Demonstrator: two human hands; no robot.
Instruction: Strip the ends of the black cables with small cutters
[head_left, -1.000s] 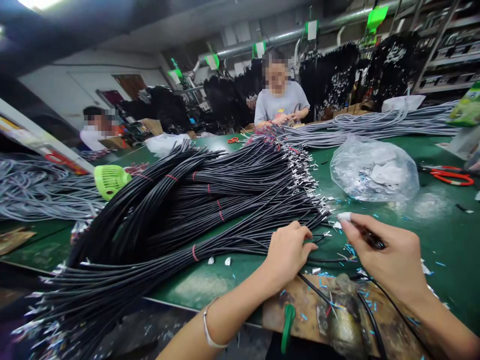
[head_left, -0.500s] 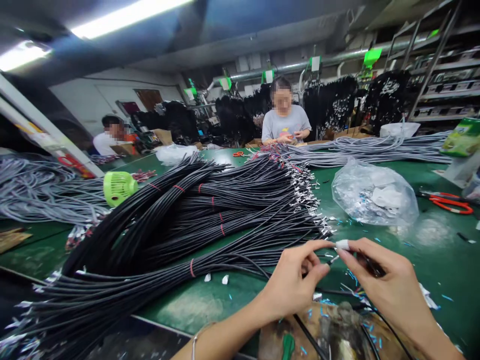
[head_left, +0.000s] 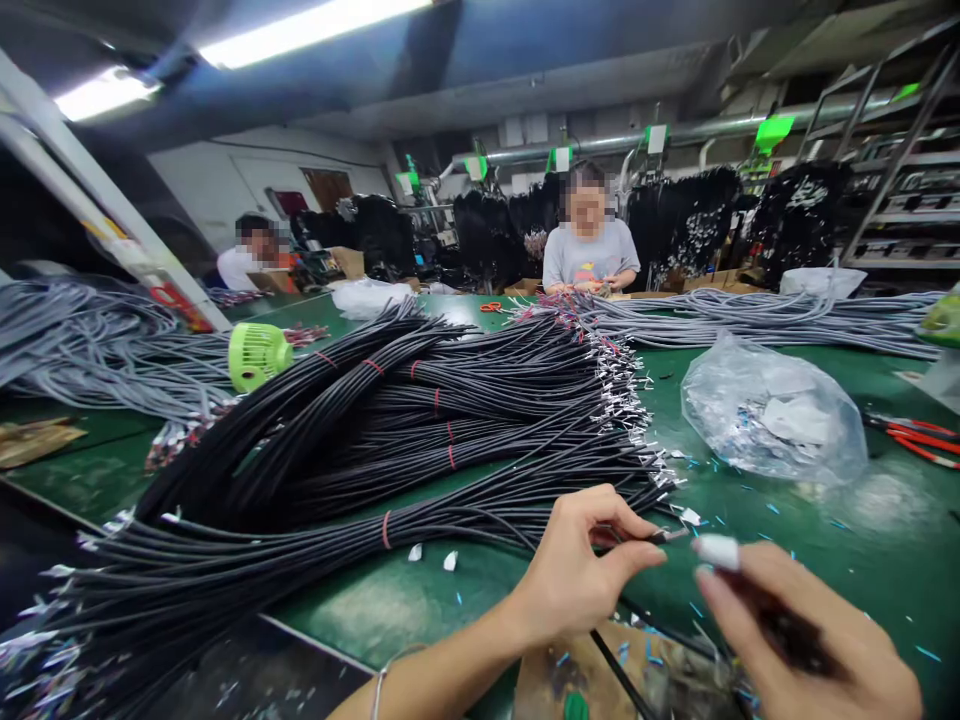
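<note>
My left hand (head_left: 577,575) pinches the end of a thin black cable (head_left: 660,536), whose bare metal tip points right. My right hand (head_left: 795,635) is blurred and closed around a dark cable, with a small white connector housing (head_left: 718,551) at its fingertips, just right of the cable tip. The two parts are close but apart. A big pile of bundled black cables (head_left: 360,460) tied with red bands lies to the left on the green table (head_left: 840,530).
A clear plastic bag of small white parts (head_left: 772,415) lies at the right. Red-handled scissors (head_left: 919,440) are near the right edge. A green fan (head_left: 259,357) and grey cables (head_left: 765,315) lie further back. Two people work at the far side.
My left hand lifted a cable end from the pile and brought it to the white housing in my right hand. The view tilted up; both hands sit lower in frame.
</note>
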